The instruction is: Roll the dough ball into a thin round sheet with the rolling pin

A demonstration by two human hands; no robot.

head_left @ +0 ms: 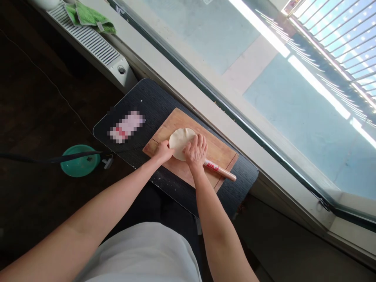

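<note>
A round, flat sheet of dough [179, 138] lies on a wooden cutting board [176, 117], with a small raised fold at its far edge. My left hand [163, 151] is closed at the dough's left edge, its thumb over the rim and the fingers curled. Over the dough's right side rests my right hand [196, 150], palm down, with its fingers stretched forward. From beneath that palm a rolling pin [226, 172] with a red and white printed band reaches toward the board's right end. The pin's other end is hidden under the hand.
The board lies on a dark table [155, 98] beside the windowsill [182, 84]. A blurred pink-and-white item [127, 126] is at the table's left. A green basin [78, 169] stands lower left; a green cloth [88, 17] lies on the radiator [88, 41].
</note>
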